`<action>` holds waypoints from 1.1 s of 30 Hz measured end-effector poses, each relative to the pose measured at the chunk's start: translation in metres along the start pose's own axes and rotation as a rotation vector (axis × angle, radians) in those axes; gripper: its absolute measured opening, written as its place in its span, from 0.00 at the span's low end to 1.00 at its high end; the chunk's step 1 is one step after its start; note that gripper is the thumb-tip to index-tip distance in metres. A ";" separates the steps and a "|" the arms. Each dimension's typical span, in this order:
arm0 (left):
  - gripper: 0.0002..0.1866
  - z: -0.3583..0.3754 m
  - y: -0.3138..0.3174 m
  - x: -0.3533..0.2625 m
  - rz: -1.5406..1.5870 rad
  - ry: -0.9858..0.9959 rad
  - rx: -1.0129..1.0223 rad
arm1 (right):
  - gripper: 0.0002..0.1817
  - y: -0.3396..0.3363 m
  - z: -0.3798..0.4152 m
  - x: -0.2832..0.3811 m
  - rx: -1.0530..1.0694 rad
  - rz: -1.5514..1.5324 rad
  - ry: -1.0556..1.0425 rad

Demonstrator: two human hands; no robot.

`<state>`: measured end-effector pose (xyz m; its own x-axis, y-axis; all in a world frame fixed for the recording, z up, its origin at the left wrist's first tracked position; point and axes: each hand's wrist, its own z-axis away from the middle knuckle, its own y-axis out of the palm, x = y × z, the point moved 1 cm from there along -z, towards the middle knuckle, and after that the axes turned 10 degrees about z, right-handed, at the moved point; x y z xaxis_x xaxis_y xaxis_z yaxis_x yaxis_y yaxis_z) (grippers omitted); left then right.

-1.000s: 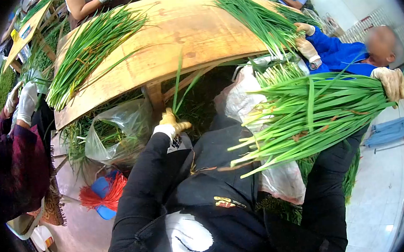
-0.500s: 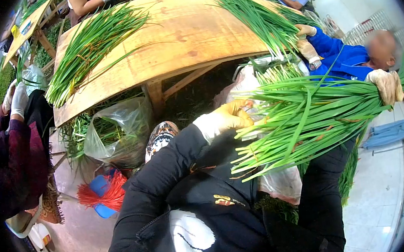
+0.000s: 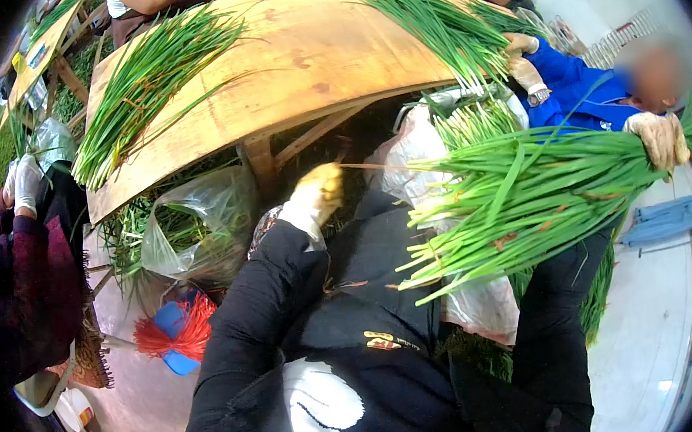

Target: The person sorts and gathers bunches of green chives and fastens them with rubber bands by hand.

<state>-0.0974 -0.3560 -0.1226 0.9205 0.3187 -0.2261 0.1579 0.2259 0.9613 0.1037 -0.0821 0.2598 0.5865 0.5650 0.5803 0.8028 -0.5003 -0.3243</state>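
Note:
A large bunch of long green stalks (image 3: 517, 201) lies across the front of my body, with its pale cut ends pointing left. My right hand (image 3: 659, 142), in a pale glove, is closed round the leafy part at the far right. To the left of the cut ends, my left hand (image 3: 319, 192), in a stained yellowish-white glove, is closed on one end of a thin brownish strand (image 3: 375, 166). That strand stretches towards the bunch. My left hand does not touch the green stalks.
Green bundles lie on the wooden table (image 3: 291, 56) ahead. A co-worker in blue (image 3: 578, 93) handles stalks at the right; other gloved people sit around. A clear plastic bag (image 3: 198, 221), red strands (image 3: 195, 324) on a blue object, and a white sack (image 3: 414, 148) are nearby.
My left hand has moved left, away from the cut ends, drawing the thin strand out. My right hand and the bunch have barely moved.

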 end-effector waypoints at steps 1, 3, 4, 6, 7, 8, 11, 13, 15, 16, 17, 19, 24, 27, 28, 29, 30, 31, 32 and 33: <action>0.08 0.006 -0.014 -0.005 -0.394 0.009 -0.468 | 0.16 0.000 0.003 0.003 -0.018 0.059 0.019; 0.09 -0.005 -0.080 -0.009 -0.652 0.289 -0.488 | 0.16 -0.003 0.009 0.001 -0.021 0.050 0.026; 0.09 -0.017 -0.128 0.000 -0.655 0.289 -0.489 | 0.15 -0.004 0.011 -0.002 -0.034 0.051 0.026; 0.18 0.002 -0.098 0.002 -1.238 0.333 -0.544 | 0.15 -0.006 0.019 -0.007 -0.082 0.054 0.026; 0.27 0.014 -0.071 0.001 -1.530 0.351 -0.560 | 0.14 -0.006 0.022 -0.010 -0.116 0.064 0.029; 0.37 0.037 -0.005 -0.006 -1.457 0.256 -0.276 | 0.14 -0.006 0.026 -0.011 -0.163 0.076 0.034; 0.38 0.060 0.072 0.003 -0.808 0.064 0.396 | 0.13 -0.002 0.039 -0.018 -0.402 0.168 0.063; 0.39 0.052 0.094 0.016 -0.702 -0.031 0.504 | 0.13 0.005 0.040 -0.026 -0.662 0.245 0.092; 0.30 0.059 0.115 0.022 -0.719 -0.316 0.273 | 0.09 0.017 0.034 -0.037 -1.038 0.345 0.118; 0.19 0.053 0.112 0.031 -0.705 -0.236 0.176 | 0.09 0.017 0.034 -0.039 -1.110 0.392 0.113; 0.14 0.054 0.112 0.030 -0.661 -0.230 0.137 | 0.10 0.010 0.042 -0.034 -0.981 0.235 0.168; 0.14 0.054 0.108 0.023 -0.584 -0.182 0.128 | 0.10 0.017 0.029 -0.047 -1.081 0.343 0.216; 0.15 0.042 0.086 0.019 -0.361 0.052 0.207 | 0.14 0.014 0.020 -0.061 -1.320 0.379 0.332; 0.17 0.047 0.090 0.012 -0.382 0.106 -0.011 | 0.14 0.010 0.025 -0.064 -1.291 0.346 0.375; 0.18 0.044 0.085 0.011 -0.344 0.143 0.029 | 0.13 0.011 0.023 -0.068 -1.233 0.354 0.381; 0.18 0.043 0.085 0.010 -0.353 0.150 0.035 | 0.13 0.013 0.019 -0.070 -1.267 0.361 0.393; 0.18 0.043 0.085 0.008 -0.336 0.169 0.061 | 0.12 0.014 0.019 -0.071 -1.277 0.409 0.392; 0.18 0.043 0.084 0.006 -0.320 0.189 0.087 | 0.12 0.015 0.021 -0.073 -1.286 0.457 0.387; 0.17 0.044 0.083 0.003 -0.382 0.215 0.045 | 0.11 0.015 0.020 -0.074 -1.329 0.465 0.373; 0.14 0.039 0.072 0.003 -0.422 0.264 -0.020 | 0.11 0.014 0.018 -0.075 -1.321 0.468 0.358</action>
<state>-0.0693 -0.3746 -0.0479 0.6552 0.4176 -0.6296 0.4877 0.4027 0.7746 0.0729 -0.1204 0.1981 0.5464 0.0901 0.8327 -0.2515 -0.9307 0.2657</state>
